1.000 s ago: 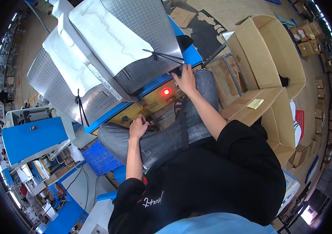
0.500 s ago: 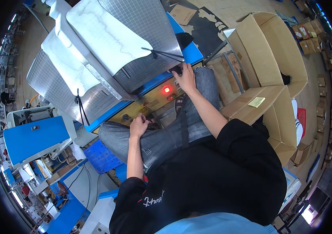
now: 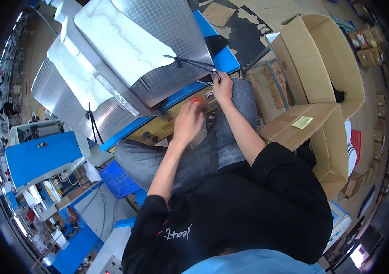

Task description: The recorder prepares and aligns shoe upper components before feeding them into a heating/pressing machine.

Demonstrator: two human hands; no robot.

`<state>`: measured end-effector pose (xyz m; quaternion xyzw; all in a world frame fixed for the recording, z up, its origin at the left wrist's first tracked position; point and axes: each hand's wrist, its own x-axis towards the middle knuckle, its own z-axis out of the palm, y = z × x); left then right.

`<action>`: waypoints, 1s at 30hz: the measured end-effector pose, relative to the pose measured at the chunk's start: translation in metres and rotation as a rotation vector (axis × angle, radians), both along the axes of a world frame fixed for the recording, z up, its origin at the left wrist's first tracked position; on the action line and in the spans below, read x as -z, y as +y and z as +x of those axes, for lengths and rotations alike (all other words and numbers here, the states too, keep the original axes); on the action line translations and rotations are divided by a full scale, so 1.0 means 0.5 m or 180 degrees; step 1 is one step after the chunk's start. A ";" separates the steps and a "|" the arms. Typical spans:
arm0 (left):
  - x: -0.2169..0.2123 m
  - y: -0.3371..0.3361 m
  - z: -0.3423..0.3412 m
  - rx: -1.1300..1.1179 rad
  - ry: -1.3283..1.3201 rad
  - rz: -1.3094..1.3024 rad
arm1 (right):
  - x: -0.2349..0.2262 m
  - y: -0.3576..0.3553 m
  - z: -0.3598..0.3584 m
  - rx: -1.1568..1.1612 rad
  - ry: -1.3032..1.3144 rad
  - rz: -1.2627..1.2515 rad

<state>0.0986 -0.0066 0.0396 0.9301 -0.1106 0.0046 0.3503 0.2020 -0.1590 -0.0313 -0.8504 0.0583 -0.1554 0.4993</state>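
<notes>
My right hand (image 3: 223, 90) is closed at the right front corner of the machine, fingers around a small dark object that I cannot make out. Right by its fingertips ends a black cord (image 3: 194, 63), tied to the lower tip of a white, grey-veined sheet (image 3: 121, 41). That sheet lies on a gridded metal plate (image 3: 153, 18). My left hand (image 3: 189, 121) is smeared by motion over the yellow front panel (image 3: 176, 112), holding nothing that I can see. A second white sheet (image 3: 73, 73) with another black cord (image 3: 93, 123) lies left of the metal ridge (image 3: 98, 71).
An open cardboard box (image 3: 308, 68) stands to my right. Beyond the machine, cut black sheet material (image 3: 244, 41) lies on the floor. A blue-topped machine (image 3: 44, 157) and a blue perforated mat (image 3: 119, 179) are on my left. My legs (image 3: 242, 102) fit under the machine's front.
My left hand has risen from beside my left knee toward the right, across the front panel's red light. My right hand has shifted slightly right, away from the dark spot on the machine's front edge.
</notes>
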 end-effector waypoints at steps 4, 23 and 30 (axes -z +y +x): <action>0.002 -0.069 0.120 0.0389 -0.0844 0.0314 | -0.014 -0.002 0.001 -0.0069 0.0043 0.0008; 0.094 -0.113 0.197 0.0811 -0.0845 0.1392 | -0.042 -0.068 0.002 0.0447 -0.0413 -0.0165; 0.106 -0.082 0.213 0.1068 -0.0233 0.1284 | -0.176 -0.138 -0.017 0.0804 -0.1004 -0.0269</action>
